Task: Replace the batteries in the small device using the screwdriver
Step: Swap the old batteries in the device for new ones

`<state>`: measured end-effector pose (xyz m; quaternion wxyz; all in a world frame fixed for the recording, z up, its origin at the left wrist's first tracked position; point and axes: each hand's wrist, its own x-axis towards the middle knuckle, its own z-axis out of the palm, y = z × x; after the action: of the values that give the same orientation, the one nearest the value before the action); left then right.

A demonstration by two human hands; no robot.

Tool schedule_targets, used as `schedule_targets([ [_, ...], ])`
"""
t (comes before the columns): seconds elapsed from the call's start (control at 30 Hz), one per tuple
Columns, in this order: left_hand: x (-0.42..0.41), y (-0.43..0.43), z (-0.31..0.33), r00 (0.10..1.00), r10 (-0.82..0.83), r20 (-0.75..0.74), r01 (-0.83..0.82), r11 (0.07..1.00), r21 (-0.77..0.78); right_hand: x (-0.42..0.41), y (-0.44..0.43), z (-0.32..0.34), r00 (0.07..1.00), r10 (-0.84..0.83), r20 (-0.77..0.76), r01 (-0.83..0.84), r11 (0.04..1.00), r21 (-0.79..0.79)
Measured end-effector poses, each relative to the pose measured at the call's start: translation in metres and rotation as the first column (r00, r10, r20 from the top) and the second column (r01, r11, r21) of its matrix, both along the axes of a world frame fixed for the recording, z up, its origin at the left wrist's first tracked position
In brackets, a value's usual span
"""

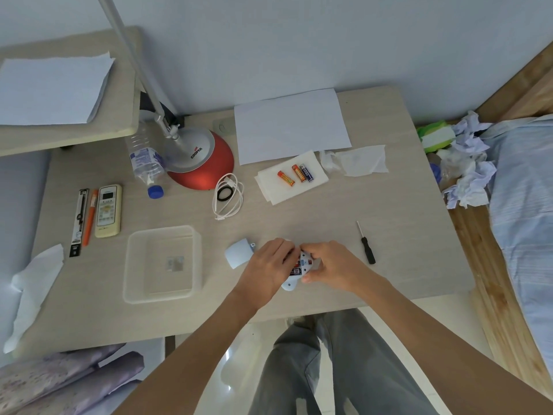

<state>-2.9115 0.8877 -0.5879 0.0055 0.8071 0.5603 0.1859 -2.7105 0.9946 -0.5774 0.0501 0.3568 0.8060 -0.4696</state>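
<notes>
Near the table's front edge, my left hand (269,268) and my right hand (332,263) both grip the small pale blue device (302,266). Its battery bay faces up, with batteries showing between my fingers. Just left of my left hand lies the device's pale blue cover (238,252). To the right of my right hand a small black-handled screwdriver (367,244) rests on the table, untouched. Three loose batteries (296,174), two orange and one blue, lie on a white tissue further back.
A clear plastic tray (163,265) sits left of the cover. Behind are a red lamp base (200,163), a coiled white cable (227,199), a water bottle (145,161), a remote control (108,210), pens (83,218) and white paper (290,124). Crumpled tissues (466,172) lie at the right edge.
</notes>
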Motion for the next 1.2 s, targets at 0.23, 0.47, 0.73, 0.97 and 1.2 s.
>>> schedule_targets([
  [0.23,0.006,-0.005,0.009,0.967,0.113,0.227,-0.096,0.992,-0.085,0.003,-0.002,-0.004,1.000,-0.026,-0.001,0.026,1.000,-0.004],
  [0.47,-0.038,-0.030,0.059,0.679,0.524,0.515,-0.558,0.823,-0.102,0.001,-0.003,-0.006,1.000,-0.012,0.023,0.012,1.000,0.001],
  [0.73,-0.151,-0.074,0.037,0.569,0.786,0.241,-0.752,0.616,-0.236,0.000,-0.004,-0.003,0.999,-0.014,0.036,0.014,1.000,0.011],
  [0.97,-0.163,-0.078,-0.002,0.607,0.793,0.046,-0.725,0.577,-0.377,0.001,-0.005,-0.003,0.999,-0.014,0.035,0.013,1.000,0.026],
  [1.2,-0.130,-0.070,0.035,0.628,0.766,0.141,-0.744,0.643,-0.182,0.000,-0.007,-0.005,0.998,-0.020,0.051,0.018,0.999,0.042],
])
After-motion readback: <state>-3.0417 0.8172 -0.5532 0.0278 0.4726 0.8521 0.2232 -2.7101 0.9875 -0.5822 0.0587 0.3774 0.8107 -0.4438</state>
